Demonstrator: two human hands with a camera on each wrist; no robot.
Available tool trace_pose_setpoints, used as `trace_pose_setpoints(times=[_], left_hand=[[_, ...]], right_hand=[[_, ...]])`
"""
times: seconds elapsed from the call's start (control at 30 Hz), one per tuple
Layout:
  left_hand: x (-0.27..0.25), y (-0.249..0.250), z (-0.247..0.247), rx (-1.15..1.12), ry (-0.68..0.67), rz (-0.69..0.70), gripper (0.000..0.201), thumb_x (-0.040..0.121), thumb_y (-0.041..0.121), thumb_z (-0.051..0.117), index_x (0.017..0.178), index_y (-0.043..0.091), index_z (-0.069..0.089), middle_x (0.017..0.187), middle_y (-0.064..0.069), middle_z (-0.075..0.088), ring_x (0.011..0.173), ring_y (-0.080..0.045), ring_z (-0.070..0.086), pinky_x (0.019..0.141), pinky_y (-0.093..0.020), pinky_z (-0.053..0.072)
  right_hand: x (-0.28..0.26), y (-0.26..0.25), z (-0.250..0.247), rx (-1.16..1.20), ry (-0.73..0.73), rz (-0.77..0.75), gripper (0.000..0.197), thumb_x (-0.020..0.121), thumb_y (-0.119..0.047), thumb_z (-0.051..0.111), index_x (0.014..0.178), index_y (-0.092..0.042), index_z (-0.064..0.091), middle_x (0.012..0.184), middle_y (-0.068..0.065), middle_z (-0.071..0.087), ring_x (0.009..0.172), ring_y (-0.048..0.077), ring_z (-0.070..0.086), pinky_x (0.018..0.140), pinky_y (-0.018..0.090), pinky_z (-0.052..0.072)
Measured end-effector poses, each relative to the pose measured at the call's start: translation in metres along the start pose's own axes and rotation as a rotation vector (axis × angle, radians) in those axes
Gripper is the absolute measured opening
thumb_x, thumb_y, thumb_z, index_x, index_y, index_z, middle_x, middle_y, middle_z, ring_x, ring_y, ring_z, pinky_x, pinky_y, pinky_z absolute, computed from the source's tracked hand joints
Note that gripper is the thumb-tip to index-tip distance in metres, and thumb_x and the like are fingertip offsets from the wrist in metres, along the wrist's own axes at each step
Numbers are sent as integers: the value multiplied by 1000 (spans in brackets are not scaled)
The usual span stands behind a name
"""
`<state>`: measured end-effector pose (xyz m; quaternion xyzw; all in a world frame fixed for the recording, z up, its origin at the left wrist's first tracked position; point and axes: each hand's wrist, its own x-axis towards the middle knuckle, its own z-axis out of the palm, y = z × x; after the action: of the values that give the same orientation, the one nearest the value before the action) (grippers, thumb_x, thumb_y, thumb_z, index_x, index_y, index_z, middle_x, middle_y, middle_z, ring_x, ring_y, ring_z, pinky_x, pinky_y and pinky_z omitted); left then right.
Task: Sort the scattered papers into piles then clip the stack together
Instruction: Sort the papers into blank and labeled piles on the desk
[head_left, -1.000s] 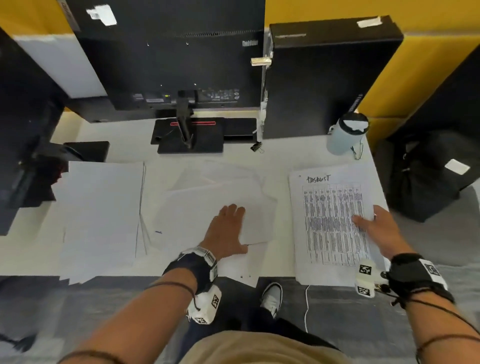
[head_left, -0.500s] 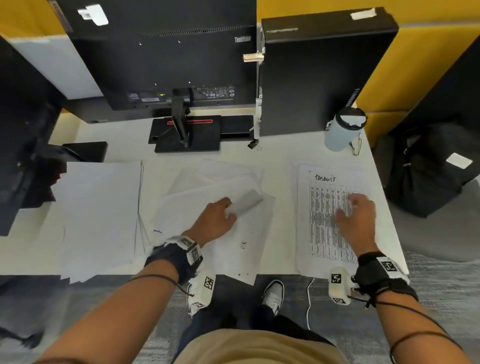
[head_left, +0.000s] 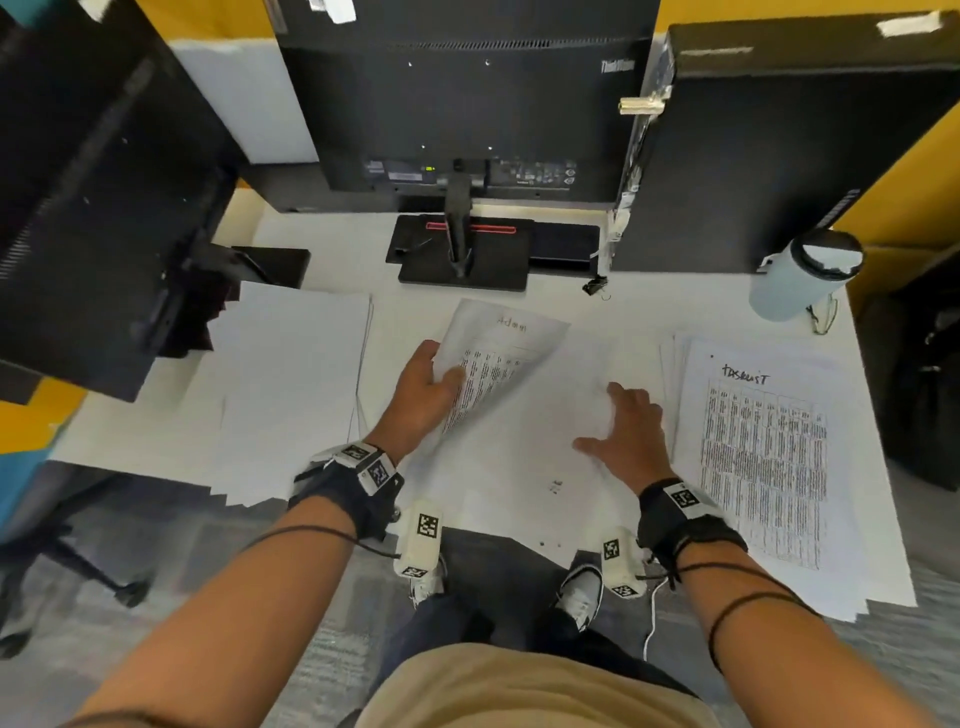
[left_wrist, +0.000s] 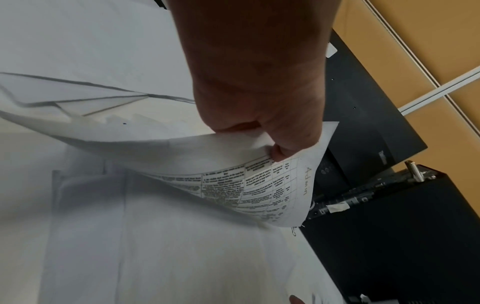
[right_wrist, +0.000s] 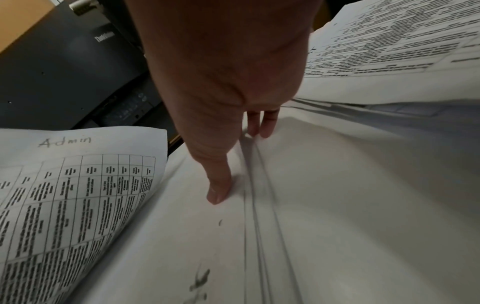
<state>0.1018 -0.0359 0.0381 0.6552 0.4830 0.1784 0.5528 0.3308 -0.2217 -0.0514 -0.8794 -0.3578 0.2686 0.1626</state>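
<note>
1. Foreground: right hand, fingers straight and spread, presses flat on the middle pile of blank-side sheets at the desk's near edge. Half a sec ago it lay on the right pile; it has since crossed over to pin the middle one.
2. Left hand pinches an "Admin" sheet by its edge, thumb on top, fingers curled under, and has peeled it up off the middle pile, printed side now showing. A sec ago that hand lay flat on the same pile, nothing lifted.
3. Right: "Tasklist" pile, print up, w/ several sheets fanned beneath. Left: blank-side pile, edges ragged.
4. Likely meaning: sorting is midway. The heading is readable, so the sheet can be assigned a pile; "Admin" doesn't match "Tasklist", so probably it goes elsewhere.
5. Farther back: binder clip lies untouched near the monitor stand; clipping not yet begun. Bottle stands at the far right.
</note>
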Motion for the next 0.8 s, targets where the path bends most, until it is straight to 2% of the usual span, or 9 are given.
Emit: trace_pose_setpoints(times=[0.13,0.3,0.37,0.43,0.5,0.57,0.6,0.7,0.8], left_hand=[[-4,-7,-12,-2,22,-16,26,103,14,61,128,11,53,120,-9,72,105,-21,74,84,-33,64],[-8,2,-30,-104,44,-11,26,102,12,65,126,10,56,109,-6,76,92,-18,76,72,-25,61],[-7,12,-42,-119,22,0,27,102,14,65,127,11,56,106,-2,75,87,-7,76,68,-20,59],[-3,22,-57,-142,-2,-10,30,101,15,67,129,12,56,109,-2,75,86,-5,76,68,-21,60],[4,30,-72,-166,-29,-47,34,100,19,69,132,15,56,117,-5,76,97,-15,77,77,-31,65],[8,32,-84,-169,-33,-69,37,99,21,69,134,17,57,120,-3,75,103,-19,76,85,-39,65],[9,32,-91,-163,-19,-66,37,99,22,70,134,17,57,121,-3,75,104,-19,76,87,-40,64],[8,28,-101,-131,26,-35,41,98,29,72,134,18,55,123,-1,73,106,-17,75,89,-38,63],[3,14,-118,-105,-12,-138,49,91,34,80,131,20,56,117,4,74,101,-13,74,79,-26,62]], right_hand=[[5,-4,0,-23,18,32,101,70,-41,95,154,-19,44,146,16,44,135,39,39,107,52,42],[0,-20,-1,-212,36,-62,90,76,-41,90,152,-23,45,153,13,30,140,38,30,113,52,32],[0,-27,1,-219,19,-93,85,80,-45,86,151,-23,46,155,12,30,143,36,28,115,53,28],[-4,-42,-2,9,-57,-121,94,79,-48,89,156,-23,41,158,7,29,147,27,27,118,48,27],[-11,-68,-12,434,-250,-141,98,77,-39,94,158,-28,38,155,-3,37,145,14,35,118,36,31],[-19,-96,-19,793,-479,-149,82,77,-26,92,147,-30,50,148,-5,56,140,12,51,116,34,40],[-19,-108,-18,894,-547,-159,71,79,-21,89,143,-23,58,143,-1,66,136,15,60,116,37,44],[-21,-133,-14,999,-498,-137,43,92,-12,79,134,-11,70,130,3,77,123,19,72,109,41,54],[-20,-147,-2,1052,-350,-77,28,99,-8,72,126,-11,73,120,2,80,113,20,76,90,32,63]])
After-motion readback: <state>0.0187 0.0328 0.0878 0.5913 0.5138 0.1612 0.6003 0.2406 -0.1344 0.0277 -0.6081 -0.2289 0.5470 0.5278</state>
